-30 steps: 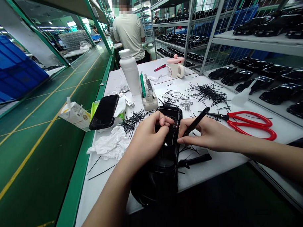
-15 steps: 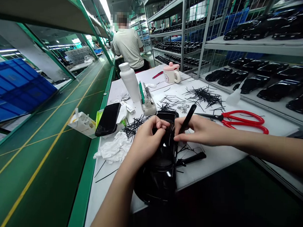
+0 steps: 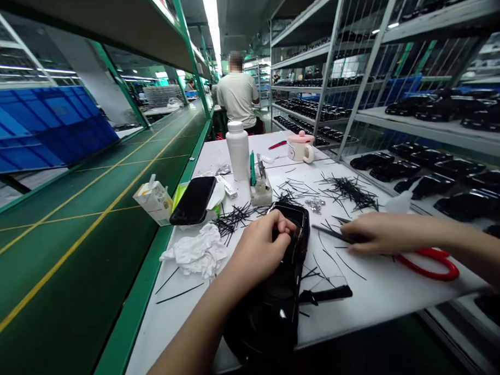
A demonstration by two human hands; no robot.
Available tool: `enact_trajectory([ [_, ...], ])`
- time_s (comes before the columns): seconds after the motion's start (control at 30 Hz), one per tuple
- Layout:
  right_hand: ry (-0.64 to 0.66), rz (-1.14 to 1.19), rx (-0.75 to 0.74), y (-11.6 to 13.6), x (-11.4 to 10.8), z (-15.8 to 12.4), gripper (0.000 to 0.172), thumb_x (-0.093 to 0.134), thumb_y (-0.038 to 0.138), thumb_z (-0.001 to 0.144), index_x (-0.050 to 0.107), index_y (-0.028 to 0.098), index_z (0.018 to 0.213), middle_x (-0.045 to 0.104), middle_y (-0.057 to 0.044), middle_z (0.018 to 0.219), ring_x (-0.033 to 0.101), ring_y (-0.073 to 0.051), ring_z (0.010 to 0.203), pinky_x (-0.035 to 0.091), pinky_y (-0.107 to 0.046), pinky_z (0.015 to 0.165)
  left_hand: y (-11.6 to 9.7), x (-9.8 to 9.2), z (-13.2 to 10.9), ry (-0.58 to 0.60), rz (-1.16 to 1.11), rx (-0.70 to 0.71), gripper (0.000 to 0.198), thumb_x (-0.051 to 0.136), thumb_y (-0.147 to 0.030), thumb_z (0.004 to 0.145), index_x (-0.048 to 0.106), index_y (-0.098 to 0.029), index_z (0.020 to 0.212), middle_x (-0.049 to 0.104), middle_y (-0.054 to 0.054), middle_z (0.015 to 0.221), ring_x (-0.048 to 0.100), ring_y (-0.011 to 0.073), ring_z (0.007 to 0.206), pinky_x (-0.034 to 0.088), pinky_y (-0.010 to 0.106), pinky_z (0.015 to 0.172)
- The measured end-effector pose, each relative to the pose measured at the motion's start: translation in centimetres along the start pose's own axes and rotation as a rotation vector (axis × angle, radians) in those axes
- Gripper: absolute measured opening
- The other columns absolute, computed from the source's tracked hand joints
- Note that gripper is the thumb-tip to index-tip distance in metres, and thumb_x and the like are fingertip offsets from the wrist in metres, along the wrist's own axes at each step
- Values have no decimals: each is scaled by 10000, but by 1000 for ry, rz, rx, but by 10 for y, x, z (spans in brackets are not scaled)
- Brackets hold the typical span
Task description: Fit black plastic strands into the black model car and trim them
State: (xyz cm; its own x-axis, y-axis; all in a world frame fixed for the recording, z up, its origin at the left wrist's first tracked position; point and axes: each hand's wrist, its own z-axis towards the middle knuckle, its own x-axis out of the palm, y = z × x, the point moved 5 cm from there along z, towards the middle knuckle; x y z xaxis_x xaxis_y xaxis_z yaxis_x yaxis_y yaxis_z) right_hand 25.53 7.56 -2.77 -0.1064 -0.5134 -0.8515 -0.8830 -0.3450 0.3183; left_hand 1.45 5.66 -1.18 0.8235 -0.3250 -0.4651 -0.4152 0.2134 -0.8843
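A glossy black model car body (image 3: pixel 276 314) lies lengthwise on the white table in front of me. My left hand (image 3: pixel 268 240) rests over its upper part, fingers curled and thumb pressed in; whatever they pinch is hidden. To the right, my right hand (image 3: pixel 373 234) is low over the table, closed on a black pen-like tool (image 3: pixel 327 231) that lies almost flat. Under and behind this hand are red-handled scissors (image 3: pixel 434 264), their middle covered. Another black-handled tool (image 3: pixel 330 294) lies beside the car body, among thin black strips (image 3: pixel 350 192).
A white bottle (image 3: pixel 238 151), a tool holder (image 3: pixel 260 194), a lidded mug (image 3: pixel 300 147) and a phone (image 3: pixel 194 201) stand or lie farther back. Crumpled tissue (image 3: pixel 196 250) is at left. A green conveyor (image 3: pixel 110 204) runs alongside; racks of car bodies (image 3: pixel 414 168) stand right. A person (image 3: pixel 237 94) sits ahead.
My right hand has moved right, away from the car body to the scissors, and the black tool has gone from upright to nearly flat. My left hand stays on the car body. The view has shifted.
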Motion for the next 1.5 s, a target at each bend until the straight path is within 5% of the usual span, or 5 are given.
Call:
enact_trajectory([
  [0.23,-440,347,-245,65,-72,89,291,660,460,833,663,180,910,657,-77,910,556,-158,676,427,-292,588,-1,-2,-3,0,-26,0,177,476,-84,794,364,-209,738,694,-16,993,635,176,1013,441,333,878],
  [0.47,-604,463,-298,102,-77,168,218,631,312,920,577,142,795,581,18,725,540,-100,636,468,-251,624,-4,-3,-7,-10,70,48,69,528,-162,825,488,-218,828,672,-28,982,612,171,945,437,318,849],
  [0.8,-901,857,-278,48,-120,91,336,690,455,856,508,187,767,541,7,660,413,-93,535,280,-262,503,-12,7,-10,60,292,188,88,627,-227,832,588,-211,909,644,22,1047,487,241,1160,360,406,1063],
  [1.1,-739,1215,-111,14,-45,-8,323,757,408,828,539,186,739,507,18,638,377,-66,497,252,-289,495,-9,9,-5,34,323,192,67,558,-244,903,590,-220,957,624,48,1140,448,256,1246,340,436,1101],
  [1.5,-435,1246,-158,49,29,7,349,799,423,762,567,163,759,656,-8,659,555,-99,525,425,-229,524,-6,6,-1,-16,320,186,140,530,-168,903,607,-224,1005,610,25,1194,418,230,1305,308,401,1141],
])
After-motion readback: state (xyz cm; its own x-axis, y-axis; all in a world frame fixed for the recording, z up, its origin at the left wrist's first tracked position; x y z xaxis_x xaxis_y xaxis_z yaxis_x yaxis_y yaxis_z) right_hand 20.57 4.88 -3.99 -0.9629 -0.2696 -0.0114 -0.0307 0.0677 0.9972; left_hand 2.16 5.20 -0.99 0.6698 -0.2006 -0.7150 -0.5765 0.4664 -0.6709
